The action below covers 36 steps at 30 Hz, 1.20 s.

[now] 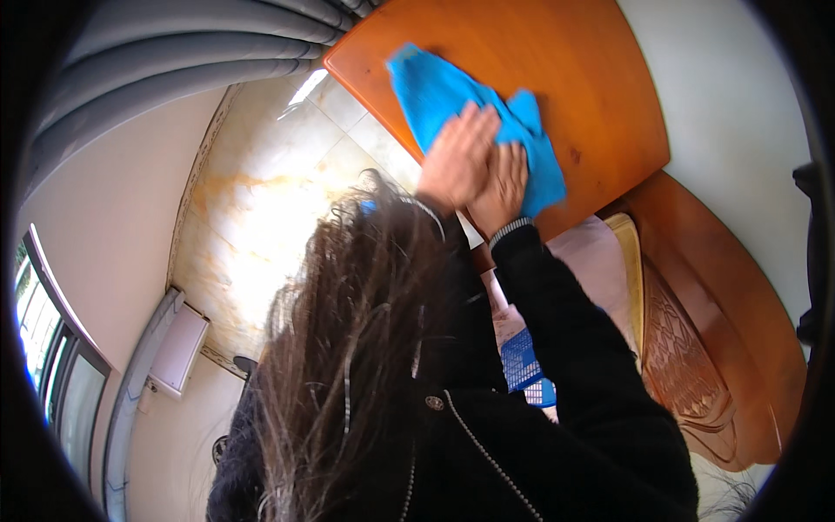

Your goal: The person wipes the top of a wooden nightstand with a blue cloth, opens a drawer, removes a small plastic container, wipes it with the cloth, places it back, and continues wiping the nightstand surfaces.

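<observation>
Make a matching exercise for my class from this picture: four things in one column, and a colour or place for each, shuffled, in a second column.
Things:
1. cloth
2. tabletop
3. left hand
4. sleeve

Descriptions:
A. black
B. blue
C. pressed flat on the cloth, beside the right hand
D. orange-brown wood

Pairs: 1-B, 2-D, 3-C, 4-A

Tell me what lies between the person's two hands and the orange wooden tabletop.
In the head view, a crumpled bright blue cloth lies between them: the left hand and right hand press flat on it, and it rests on the orange wooden tabletop.
</observation>
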Available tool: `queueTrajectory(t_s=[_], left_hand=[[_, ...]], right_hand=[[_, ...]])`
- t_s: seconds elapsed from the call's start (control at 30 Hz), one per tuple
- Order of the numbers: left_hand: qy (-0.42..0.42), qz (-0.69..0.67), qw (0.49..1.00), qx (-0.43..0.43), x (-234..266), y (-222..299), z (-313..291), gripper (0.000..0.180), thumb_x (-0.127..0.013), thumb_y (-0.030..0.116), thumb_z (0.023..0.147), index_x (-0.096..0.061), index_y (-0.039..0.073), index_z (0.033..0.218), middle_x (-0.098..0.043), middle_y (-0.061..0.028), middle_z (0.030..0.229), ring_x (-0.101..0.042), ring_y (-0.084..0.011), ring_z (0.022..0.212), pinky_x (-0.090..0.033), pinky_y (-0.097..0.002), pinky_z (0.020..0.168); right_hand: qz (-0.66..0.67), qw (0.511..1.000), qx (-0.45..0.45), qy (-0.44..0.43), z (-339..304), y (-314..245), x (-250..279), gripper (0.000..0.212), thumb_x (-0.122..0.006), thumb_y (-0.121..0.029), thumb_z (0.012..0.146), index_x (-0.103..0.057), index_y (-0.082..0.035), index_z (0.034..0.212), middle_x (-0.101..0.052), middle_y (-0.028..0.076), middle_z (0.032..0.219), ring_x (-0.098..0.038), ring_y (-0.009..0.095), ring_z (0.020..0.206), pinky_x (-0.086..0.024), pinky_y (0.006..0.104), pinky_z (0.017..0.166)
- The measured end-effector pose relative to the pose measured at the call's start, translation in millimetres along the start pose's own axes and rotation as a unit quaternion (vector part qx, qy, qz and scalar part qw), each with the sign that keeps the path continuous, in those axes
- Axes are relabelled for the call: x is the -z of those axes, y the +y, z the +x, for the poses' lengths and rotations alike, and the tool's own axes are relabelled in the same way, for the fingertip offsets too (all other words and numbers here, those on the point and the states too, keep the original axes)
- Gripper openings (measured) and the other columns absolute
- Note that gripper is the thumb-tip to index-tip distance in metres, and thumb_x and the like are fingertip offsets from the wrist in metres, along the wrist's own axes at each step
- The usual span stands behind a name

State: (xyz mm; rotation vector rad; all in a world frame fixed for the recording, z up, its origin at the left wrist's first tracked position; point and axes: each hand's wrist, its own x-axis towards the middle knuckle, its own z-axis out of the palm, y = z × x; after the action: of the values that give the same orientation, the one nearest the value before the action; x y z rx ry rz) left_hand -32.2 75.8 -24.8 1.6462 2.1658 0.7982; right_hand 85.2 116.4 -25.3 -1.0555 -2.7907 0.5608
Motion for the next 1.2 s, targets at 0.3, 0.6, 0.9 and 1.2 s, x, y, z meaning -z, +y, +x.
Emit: queueTrajectory(t_s=[0.3,0.6,0.9,1.2], left_hand=[[0.107,0.109,0.988,0.039,65.9,-117.3,76.3,0.049,-0.05,0.018,0.094,-0.045,0.004,0.142,-0.04,-0.0152,0.15,-0.032,-0.0385,0.141,-0.024,-0.0488,0.115],[0.022,0.094,0.99,0.099,-11.5,5.4,6.2,0.052,-0.05,0.017,0.094,-0.042,0.0,0.143,-0.037,-0.0184,0.151,-0.026,-0.0407,0.144,-0.025,-0.055,0.114],[-0.012,0.056,0.995,-0.085,-53.4,69.5,120.4,0.057,-0.05,0.018,0.089,-0.041,-0.004,0.14,-0.038,-0.0203,0.149,-0.03,-0.0415,0.141,-0.023,-0.0502,0.115],[0.033,0.066,0.986,-0.149,-63.1,51.5,186.5,0.056,-0.05,0.019,0.089,-0.042,-0.001,0.141,-0.039,-0.0167,0.149,-0.031,-0.0383,0.141,-0.023,-0.047,0.116]], right_hand=[[0.105,0.988,0.086,0.074,157.4,-61.9,-26.3,0.056,-0.048,-0.026,0.092,-0.04,0.0,0.141,-0.037,0.015,0.15,-0.027,0.029,0.144,-0.015,0.0442,0.119],[0.127,0.99,0.049,0.037,17.4,16.6,14.7,0.047,-0.055,-0.021,0.088,-0.053,0.002,0.129,-0.05,0.019,0.137,-0.041,0.032,0.135,-0.027,0.0464,0.115],[-0.005,0.99,0.024,0.136,48.2,134.5,46.2,0.051,-0.056,-0.026,0.091,-0.047,0.003,0.132,-0.048,0.023,0.136,-0.041,0.04,0.133,-0.027,0.0532,0.112],[-0.051,0.981,0.003,0.186,115.0,146.2,64.6,0.055,-0.061,-0.03,0.087,-0.047,0.003,0.129,-0.048,0.023,0.133,-0.039,0.039,0.132,-0.028,0.0512,0.111]])
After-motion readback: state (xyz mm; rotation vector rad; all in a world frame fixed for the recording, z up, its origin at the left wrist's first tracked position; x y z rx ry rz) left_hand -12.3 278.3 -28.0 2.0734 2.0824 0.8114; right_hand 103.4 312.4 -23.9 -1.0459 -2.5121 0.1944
